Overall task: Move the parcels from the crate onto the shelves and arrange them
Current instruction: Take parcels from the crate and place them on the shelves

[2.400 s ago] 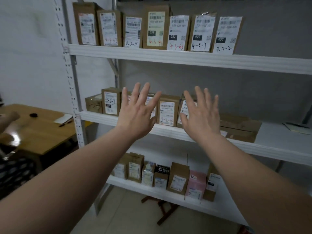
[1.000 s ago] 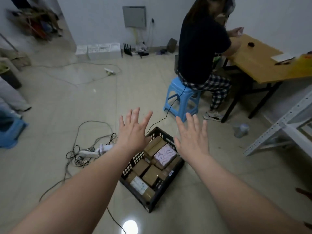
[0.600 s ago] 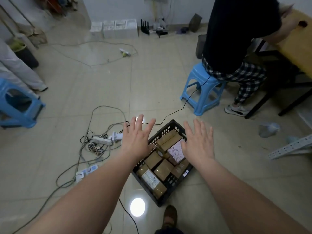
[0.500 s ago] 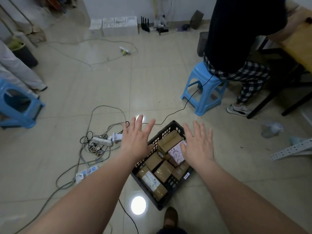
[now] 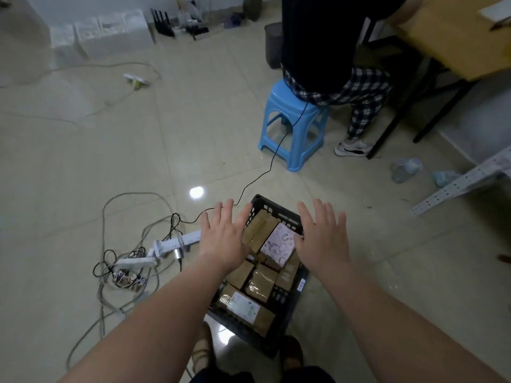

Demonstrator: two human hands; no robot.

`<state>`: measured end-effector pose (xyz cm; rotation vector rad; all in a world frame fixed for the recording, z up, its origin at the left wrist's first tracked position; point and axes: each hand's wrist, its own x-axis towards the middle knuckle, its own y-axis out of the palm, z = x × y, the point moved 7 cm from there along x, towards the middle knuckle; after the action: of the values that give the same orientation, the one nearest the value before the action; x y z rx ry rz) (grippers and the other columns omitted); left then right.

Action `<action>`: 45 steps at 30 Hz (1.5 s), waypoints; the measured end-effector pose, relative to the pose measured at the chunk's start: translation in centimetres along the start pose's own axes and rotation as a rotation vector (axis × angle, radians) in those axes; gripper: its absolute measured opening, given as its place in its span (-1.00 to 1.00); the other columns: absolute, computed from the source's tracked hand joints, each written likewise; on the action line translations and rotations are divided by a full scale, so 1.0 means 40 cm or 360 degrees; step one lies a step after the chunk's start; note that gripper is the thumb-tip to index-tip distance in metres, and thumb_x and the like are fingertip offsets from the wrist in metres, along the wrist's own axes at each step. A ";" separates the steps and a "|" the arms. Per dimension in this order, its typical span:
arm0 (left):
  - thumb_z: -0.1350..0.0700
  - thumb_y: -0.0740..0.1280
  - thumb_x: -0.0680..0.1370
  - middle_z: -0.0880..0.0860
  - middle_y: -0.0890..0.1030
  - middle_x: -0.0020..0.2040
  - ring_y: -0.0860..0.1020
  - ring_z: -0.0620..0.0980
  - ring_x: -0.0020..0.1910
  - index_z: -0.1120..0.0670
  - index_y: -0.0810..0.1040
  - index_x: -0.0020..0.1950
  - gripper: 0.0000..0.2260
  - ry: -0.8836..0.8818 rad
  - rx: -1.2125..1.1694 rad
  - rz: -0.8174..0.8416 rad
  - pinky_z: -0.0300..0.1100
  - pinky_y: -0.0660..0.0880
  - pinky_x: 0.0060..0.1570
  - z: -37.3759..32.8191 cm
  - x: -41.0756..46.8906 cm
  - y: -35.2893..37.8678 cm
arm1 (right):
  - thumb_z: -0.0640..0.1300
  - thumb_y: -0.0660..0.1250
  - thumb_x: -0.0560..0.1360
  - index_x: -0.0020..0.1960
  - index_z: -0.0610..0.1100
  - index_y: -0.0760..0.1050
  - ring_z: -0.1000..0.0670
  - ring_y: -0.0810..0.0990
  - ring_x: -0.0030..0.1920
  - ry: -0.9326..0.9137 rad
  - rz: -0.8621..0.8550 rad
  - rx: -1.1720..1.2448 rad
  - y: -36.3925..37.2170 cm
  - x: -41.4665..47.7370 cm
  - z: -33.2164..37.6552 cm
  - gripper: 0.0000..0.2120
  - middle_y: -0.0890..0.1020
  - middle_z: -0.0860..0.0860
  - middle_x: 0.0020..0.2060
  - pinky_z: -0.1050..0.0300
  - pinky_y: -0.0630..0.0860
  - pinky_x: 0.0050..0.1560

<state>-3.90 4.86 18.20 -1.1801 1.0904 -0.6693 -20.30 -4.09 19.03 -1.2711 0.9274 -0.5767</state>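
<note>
Head view: the person looks down at a black plastic crate (image 5: 276,210) standing on the tiled floor (image 5: 83,161), just ahead of their own shoes (image 5: 290,352). The crate is packed with parcels (image 5: 260,280), most of them brown cardboard wrapped in tape. A pink patterned parcel (image 5: 279,243) lies on top toward the far end, and a brown one with a white label (image 5: 246,305) sits at the near end.

Both arms reach forward over the crate. The left hand (image 5: 224,239) is flat, palm down, with the fingers straight and spread – it sits over the crate's left edge and holds nothing. The right hand (image 5: 322,241) is flat and spread in the same way over the right edge, with its thumb just beside the pink parcel; whether it touches cannot be told.

To the left of the crate, white power strips (image 5: 177,243) lie in a tangle of cords. A thin black cable (image 5: 276,158) runs from there to a blue stool (image 5: 293,125), where a second person (image 5: 326,45) in checked trousers sits at a wooden bench (image 5: 453,42). At the right edge a white perforated shelf rail (image 5: 464,179) crosses the floor.
</note>
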 end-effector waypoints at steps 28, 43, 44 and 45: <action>-0.18 0.16 0.61 0.22 -0.15 0.59 -0.12 0.24 0.57 0.03 -0.29 0.58 -0.23 0.0417 0.0240 0.0244 0.15 -0.10 0.52 0.047 0.387 0.788 | 0.03 0.13 0.64 0.61 -0.02 -0.12 -0.16 -0.09 0.58 0.0529 0.0258 0.0352 0.866 0.173 0.078 -0.34 -0.04 -0.12 0.59 -0.17 -0.16 0.53; -0.35 0.19 0.52 0.30 -0.14 0.55 0.12 0.33 0.48 0.00 -0.25 0.59 -0.12 0.0174 0.0174 0.0142 0.13 0.19 0.43 0.022 0.690 1.185 | 0.00 0.17 0.63 0.59 0.02 -0.07 -0.18 -0.06 0.56 0.0387 0.0187 0.0275 1.285 0.425 0.043 -0.36 -0.01 -0.11 0.56 -0.22 -0.09 0.52; -0.37 0.20 0.51 0.30 -0.15 0.55 0.13 0.32 0.48 -0.01 -0.25 0.59 -0.10 0.0157 0.0176 0.0164 0.12 0.19 0.43 0.021 0.697 1.194 | -0.02 0.17 0.63 0.59 0.03 -0.06 -0.18 -0.03 0.55 0.0382 0.0198 0.0256 1.295 0.432 0.042 -0.37 0.02 -0.12 0.55 -0.22 -0.07 0.52; -0.39 0.21 0.49 0.30 -0.15 0.55 0.12 0.33 0.47 -0.02 -0.25 0.59 -0.08 0.0146 0.0180 0.0174 0.12 0.18 0.43 0.019 0.704 1.201 | -0.04 0.16 0.62 0.59 0.04 -0.05 -0.18 0.00 0.54 0.0380 0.0206 0.0237 1.301 0.439 0.039 -0.38 0.04 -0.12 0.54 -0.22 -0.06 0.52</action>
<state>1.52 -5.57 -36.24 -0.9940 1.1702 -0.6961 -15.99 -5.23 -35.75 -1.0149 1.1342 -0.6921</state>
